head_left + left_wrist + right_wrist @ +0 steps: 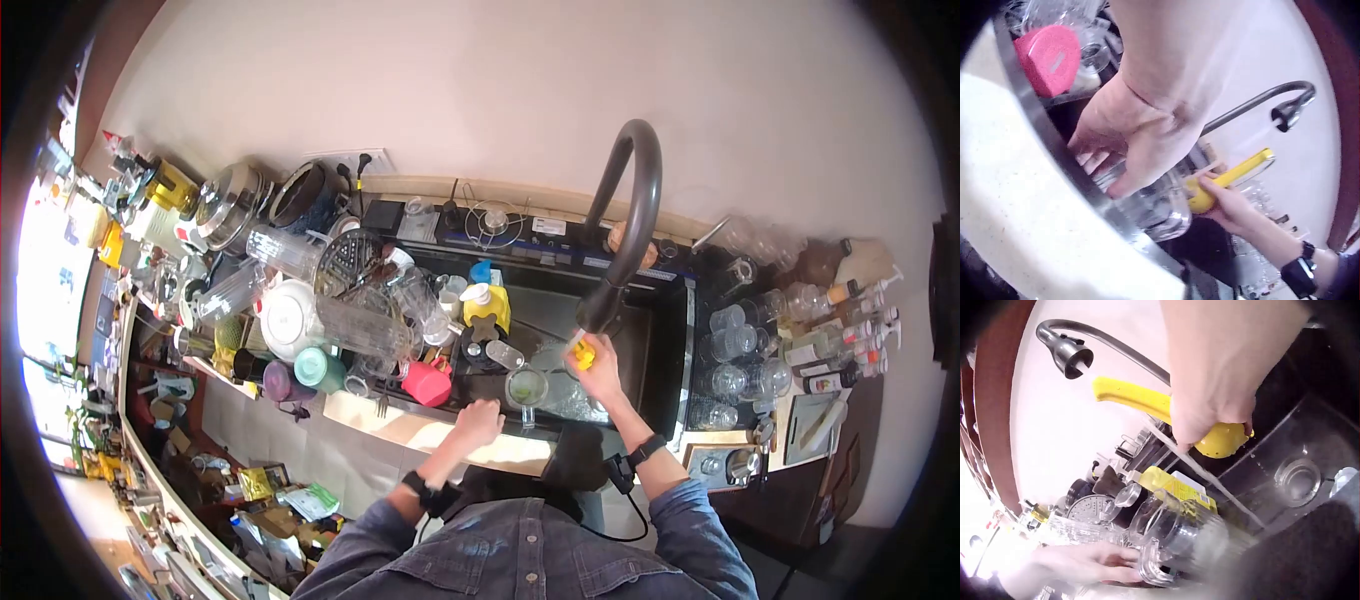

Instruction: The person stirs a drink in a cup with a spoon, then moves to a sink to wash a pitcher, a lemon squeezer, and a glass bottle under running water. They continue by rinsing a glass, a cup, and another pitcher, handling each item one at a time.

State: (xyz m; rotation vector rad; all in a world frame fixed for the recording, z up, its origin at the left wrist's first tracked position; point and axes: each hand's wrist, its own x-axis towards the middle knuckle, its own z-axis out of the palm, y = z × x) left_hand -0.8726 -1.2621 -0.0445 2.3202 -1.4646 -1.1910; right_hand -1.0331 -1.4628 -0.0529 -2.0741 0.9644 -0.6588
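My right hand (598,370) grips a yellow citrus squeezer (1221,441) over the sink. Its long handle points up toward the faucet head (1071,356), and drops cling to the rounded cup. A thin stream of water (1222,487) runs down beside it in the right wrist view. At the front edge of the sink is my left hand (476,425), fingers loosely bent and holding nothing. Just to its right stands a clear glass jug (526,388) with something green inside, its handle toward me; the left fingertips are close to it in the right wrist view.
Left of the sink, dishes crowd the counter: a pink cup (428,382), a white plate (290,320), clear pitchers. A yellow bottle (487,306) stands at the sink's left side. Glasses (735,340) and pump bottles line the right. The faucet (648,190) arches overhead.
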